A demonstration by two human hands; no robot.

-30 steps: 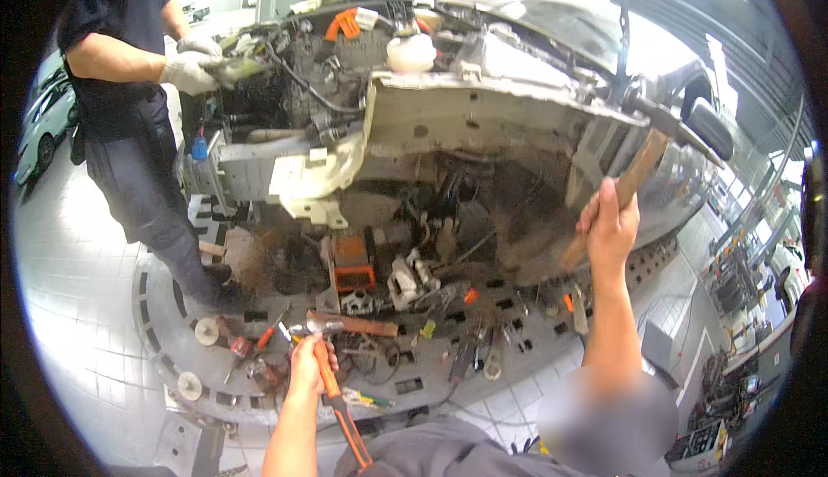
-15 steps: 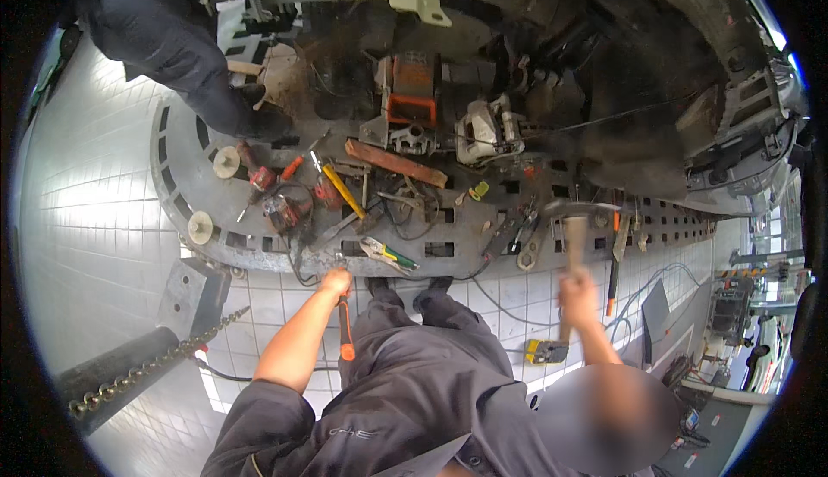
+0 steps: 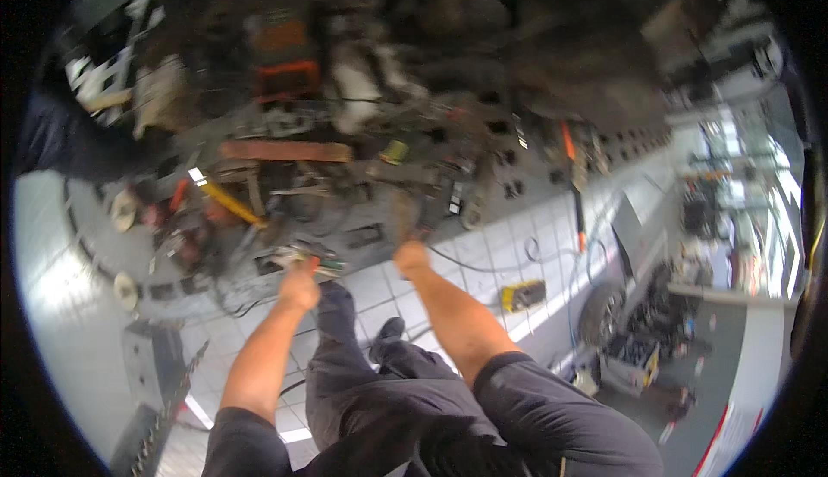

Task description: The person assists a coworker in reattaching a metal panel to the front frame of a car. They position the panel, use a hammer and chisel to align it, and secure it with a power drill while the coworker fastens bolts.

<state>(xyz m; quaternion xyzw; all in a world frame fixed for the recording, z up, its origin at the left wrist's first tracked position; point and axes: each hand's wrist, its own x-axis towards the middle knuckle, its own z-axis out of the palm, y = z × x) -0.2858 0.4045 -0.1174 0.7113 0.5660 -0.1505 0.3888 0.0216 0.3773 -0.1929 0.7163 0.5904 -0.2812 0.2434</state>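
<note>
My left hand (image 3: 300, 289) is closed at the front edge of the metal platform. A small bit of orange shows at its fingers, like the orange-handled tool seen there before, mostly hidden now. Right beside it lie locking pliers with green grips (image 3: 332, 267). My right hand (image 3: 412, 259) is closed round a hammer, whose wooden handle (image 3: 403, 215) points away from me; motion smears its head. A yellow-handled hammer (image 3: 233, 203) and a long rusty red bar (image 3: 285, 151) lie farther off on the platform.
The perforated platform (image 3: 364, 235) carries many greasy tools and parts under a vehicle body. Red power tools (image 3: 185, 244) are at its left. An orange-and-black bar (image 3: 575, 188) lies over the right edge. On the tiled floor are a yellow-and-black block (image 3: 523, 296) and a cable (image 3: 470, 267).
My view has swung, so the platform sits farther left. My right hand has come inward with the hammer, close to my left. The orange handle no longer hangs below my left hand.
</note>
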